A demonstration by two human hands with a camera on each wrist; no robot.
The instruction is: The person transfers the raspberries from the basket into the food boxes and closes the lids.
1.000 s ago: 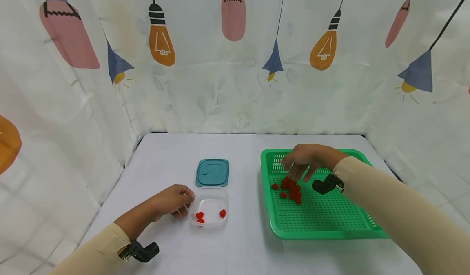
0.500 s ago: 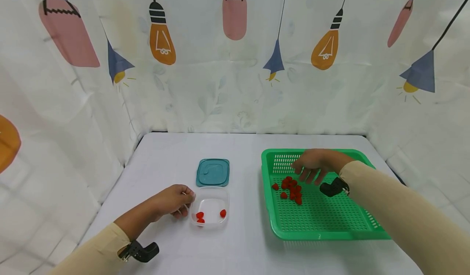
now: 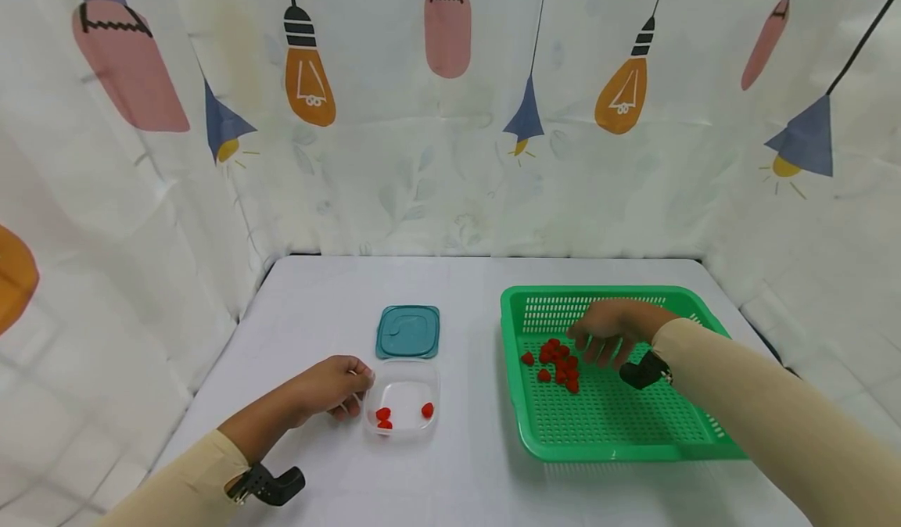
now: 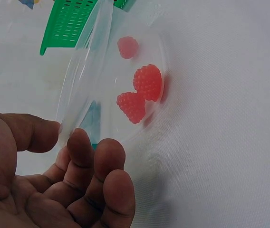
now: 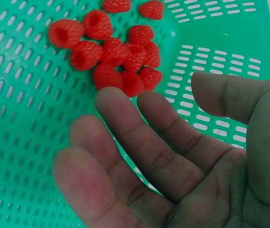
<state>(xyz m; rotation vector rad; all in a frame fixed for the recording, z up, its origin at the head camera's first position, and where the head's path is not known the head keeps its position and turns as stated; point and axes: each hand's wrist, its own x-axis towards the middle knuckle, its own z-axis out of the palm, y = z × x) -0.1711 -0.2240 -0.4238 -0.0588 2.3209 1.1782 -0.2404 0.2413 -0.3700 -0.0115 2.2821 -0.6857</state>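
Between thumb and index finger, my left hand [image 3: 332, 385] pinches the rim of a clear plastic container [image 3: 403, 392] on the table. Three red raspberries [image 4: 147, 82] lie in it, two close together and one apart. My right hand [image 3: 609, 328] is over the green basket [image 3: 619, 433], its fingers relaxed and spread with nothing in them. Beyond its fingertips in the right wrist view is a cluster of several raspberries [image 5: 113, 51] on the perforated basket floor. In the head view, this cluster lies just left of the hand.
A teal square lid [image 3: 407, 331] lies flat right behind the clear container. White cloth covers the table [image 3: 464, 480]. A white curtain [image 3: 450, 183] printed with lamps and bulbs hangs behind and at both sides. The basket's raised walls surround the right hand's area.
My right hand has moved right and slightly toward me above the basket, away from the raspberry cluster. The left hand and the container stay in place.
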